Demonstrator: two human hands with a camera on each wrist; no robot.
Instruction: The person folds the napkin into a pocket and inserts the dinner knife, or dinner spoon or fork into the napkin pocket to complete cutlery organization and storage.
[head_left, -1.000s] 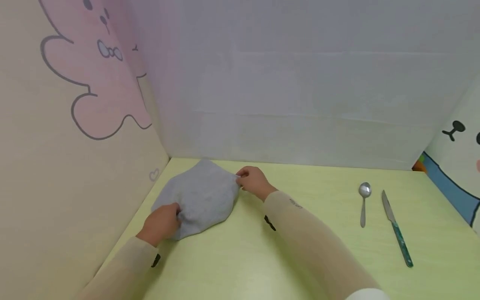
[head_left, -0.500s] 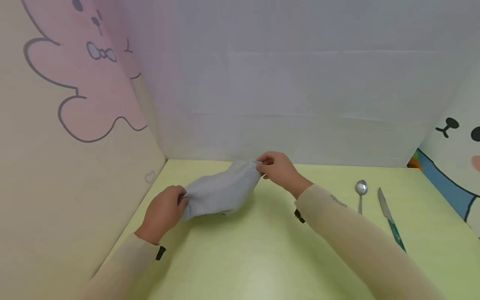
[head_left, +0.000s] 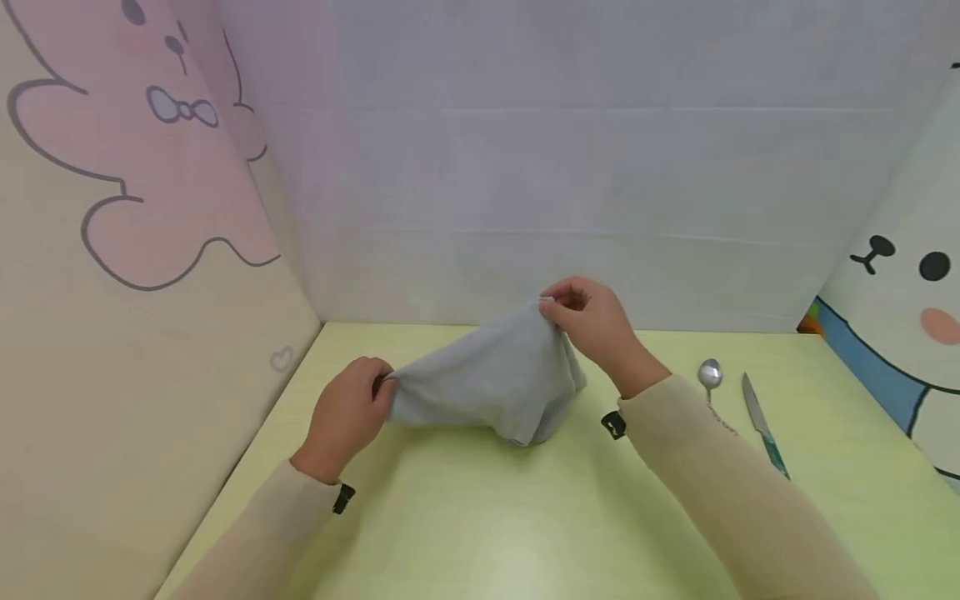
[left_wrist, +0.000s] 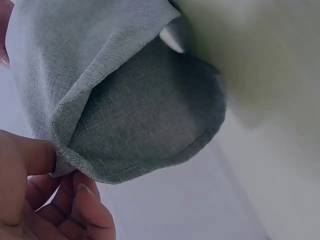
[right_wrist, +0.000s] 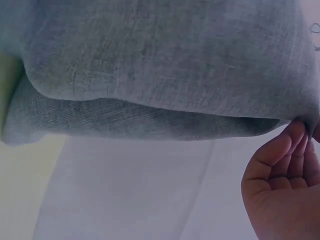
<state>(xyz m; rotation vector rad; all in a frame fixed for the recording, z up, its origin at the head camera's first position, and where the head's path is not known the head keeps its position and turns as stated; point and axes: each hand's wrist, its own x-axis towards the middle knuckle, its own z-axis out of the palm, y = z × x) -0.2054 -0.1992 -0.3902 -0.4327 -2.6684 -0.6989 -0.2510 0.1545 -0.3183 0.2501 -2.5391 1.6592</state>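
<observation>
A grey cloth, its kind not certain, hangs in folds between both hands, above the yellow-green table. My left hand pinches its left corner between thumb and fingers. Higher up, my right hand pinches the top right corner. In the left wrist view, the left thumb and fingers grip the hemmed edge, and the cloth's darker underside shows below a fold. The right wrist view has the cloth spread across the top, its corner held in the right hand's fingertips at the right.
A spoon lies to the right, its handle partly covered by the right sleeve. Right of it is a knife with a green handle. The table meets a pale back wall and walls with cartoon animals on both sides.
Both hands have lifted the cloth off the table and carried it rightward. The left hand has shifted its grip to a corner; the right has risen. The cloth, once spread flat, now hangs folded.
</observation>
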